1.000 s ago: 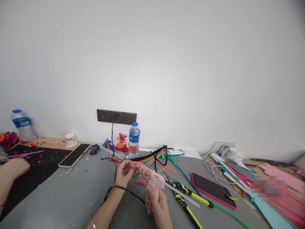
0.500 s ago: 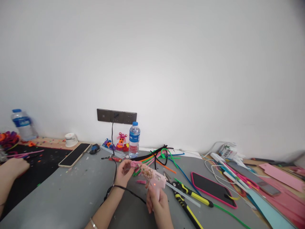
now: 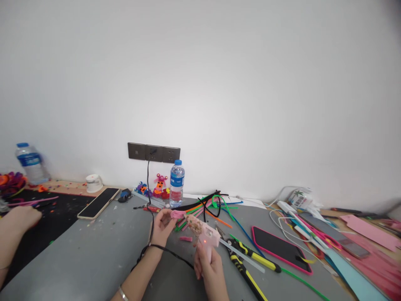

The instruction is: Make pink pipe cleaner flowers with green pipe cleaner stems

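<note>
My right hand is wrapped round the handle of a pale pink hot glue gun, its small orange light lit. A clear glue stick sticks out of the gun's back, and the nozzle end is crusted with brownish residue. Between the fingertips of my left hand is a small pink piece, too small to tell its kind. The nozzle points at this piece, close to it. On the mat below lies another pink scrap. A black cord runs across my left wrist.
Behind my hands are pipe cleaners and a water bottle. Yellow-and-black pliers and a pink-cased phone lie to the right. Another phone is on the left, near another person's hand. The cord leads to a wall socket.
The glue gun has drawn back slightly to the right, leaving a small gap between its nozzle and the pink piece. My left hand has shifted very slightly left.
</note>
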The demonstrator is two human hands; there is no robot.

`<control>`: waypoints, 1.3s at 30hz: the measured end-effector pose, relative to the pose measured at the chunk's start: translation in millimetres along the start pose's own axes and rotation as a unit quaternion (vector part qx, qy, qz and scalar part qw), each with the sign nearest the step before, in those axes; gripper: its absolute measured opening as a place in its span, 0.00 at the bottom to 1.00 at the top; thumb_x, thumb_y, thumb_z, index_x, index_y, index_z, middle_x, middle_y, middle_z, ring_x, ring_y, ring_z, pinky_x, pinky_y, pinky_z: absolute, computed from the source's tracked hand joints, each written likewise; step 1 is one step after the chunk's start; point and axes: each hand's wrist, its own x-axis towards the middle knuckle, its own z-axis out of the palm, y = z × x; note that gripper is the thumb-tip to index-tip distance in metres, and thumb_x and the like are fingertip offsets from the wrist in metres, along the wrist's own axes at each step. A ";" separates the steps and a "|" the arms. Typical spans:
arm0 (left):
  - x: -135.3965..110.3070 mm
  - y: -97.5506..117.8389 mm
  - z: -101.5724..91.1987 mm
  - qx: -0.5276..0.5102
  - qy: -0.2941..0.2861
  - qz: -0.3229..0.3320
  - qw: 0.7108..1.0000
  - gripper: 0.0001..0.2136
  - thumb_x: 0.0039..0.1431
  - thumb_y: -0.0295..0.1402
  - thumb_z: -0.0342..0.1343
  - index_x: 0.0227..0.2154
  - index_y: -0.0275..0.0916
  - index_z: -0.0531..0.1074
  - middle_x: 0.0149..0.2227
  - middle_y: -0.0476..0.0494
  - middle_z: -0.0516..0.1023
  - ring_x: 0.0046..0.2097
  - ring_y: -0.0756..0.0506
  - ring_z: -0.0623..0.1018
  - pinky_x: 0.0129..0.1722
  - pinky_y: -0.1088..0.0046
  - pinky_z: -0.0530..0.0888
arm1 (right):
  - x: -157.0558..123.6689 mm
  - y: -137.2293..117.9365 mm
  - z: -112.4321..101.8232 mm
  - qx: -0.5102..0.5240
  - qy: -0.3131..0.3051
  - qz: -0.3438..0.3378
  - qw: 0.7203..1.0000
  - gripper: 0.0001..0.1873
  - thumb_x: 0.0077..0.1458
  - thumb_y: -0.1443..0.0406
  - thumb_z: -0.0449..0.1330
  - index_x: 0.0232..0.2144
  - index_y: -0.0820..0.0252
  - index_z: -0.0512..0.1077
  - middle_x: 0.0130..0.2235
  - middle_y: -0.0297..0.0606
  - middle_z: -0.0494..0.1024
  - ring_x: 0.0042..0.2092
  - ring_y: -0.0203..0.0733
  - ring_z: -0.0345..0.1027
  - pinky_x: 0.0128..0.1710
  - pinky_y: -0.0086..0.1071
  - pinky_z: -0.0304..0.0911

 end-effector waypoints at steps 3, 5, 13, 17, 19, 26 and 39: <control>0.4 -0.6 -0.3 -0.005 0.003 0.001 1.000 0.15 0.39 0.41 0.69 0.26 0.38 0.73 0.27 0.46 0.79 0.30 0.45 0.79 0.25 0.75 0.73 | 0.4 0.1 -0.8 -0.001 0.007 0.001 1.000 0.28 0.50 0.42 0.59 0.20 0.60 0.64 0.13 0.24 0.57 0.14 0.27 0.46 0.13 0.24 0.45; 0.7 -0.9 -0.4 -0.007 0.005 0.004 1.000 0.14 0.38 0.39 0.69 0.26 0.39 0.73 0.27 0.46 0.79 0.31 0.44 0.79 0.27 0.74 0.74 | 0.3 -0.2 -1.3 -0.002 0.013 0.000 1.000 0.27 0.50 0.42 0.59 0.21 0.61 0.66 0.13 0.24 0.57 0.14 0.28 0.47 0.14 0.24 0.46; 1.9 -4.3 -2.5 0.013 -0.014 0.003 1.000 0.14 0.38 0.40 0.69 0.26 0.39 0.74 0.27 0.47 0.79 0.31 0.45 0.78 0.28 0.74 0.73 | -1.1 -1.1 -3.6 0.015 0.002 0.002 1.000 0.28 0.51 0.42 0.58 0.29 0.64 0.70 0.14 0.21 0.56 0.14 0.27 0.45 0.13 0.24 0.45; 3.6 -2.2 -3.0 0.025 -0.031 -0.008 0.999 0.13 0.36 0.37 0.70 0.24 0.38 0.74 0.26 0.47 0.78 0.29 0.46 0.77 0.27 0.76 0.72 | -2.4 3.3 -3.3 -0.002 -0.014 -0.005 1.000 0.28 0.51 0.42 0.58 0.26 0.63 0.69 0.13 0.22 0.55 0.14 0.27 0.44 0.13 0.24 0.44; 4.3 0.8 -2.4 0.029 -0.040 -0.017 0.999 0.13 0.34 0.36 0.70 0.22 0.37 0.74 0.25 0.47 0.78 0.28 0.47 0.76 0.26 0.77 0.71 | -3.5 5.0 -2.4 -0.013 -0.011 -0.004 1.000 0.28 0.50 0.42 0.58 0.22 0.62 0.67 0.13 0.22 0.55 0.14 0.26 0.44 0.13 0.24 0.43; 4.1 6.7 -1.4 0.038 -0.051 -0.019 0.998 0.12 0.33 0.34 0.69 0.22 0.37 0.73 0.23 0.48 0.78 0.27 0.48 0.75 0.24 0.78 0.69 | -6.1 -4.2 1.5 -0.042 -0.006 0.016 0.999 0.31 0.45 0.38 0.58 0.19 0.61 0.65 0.13 0.23 0.55 0.14 0.27 0.45 0.13 0.24 0.43; 4.2 3.7 -2.0 0.047 -0.046 -0.009 0.998 0.10 0.34 0.33 0.67 0.23 0.38 0.74 0.24 0.47 0.78 0.27 0.48 0.75 0.25 0.77 0.69 | -6.6 -8.1 -0.9 -0.073 0.011 0.017 0.997 0.31 0.45 0.38 0.58 0.15 0.58 0.59 0.13 0.25 0.56 0.15 0.28 0.47 0.14 0.25 0.44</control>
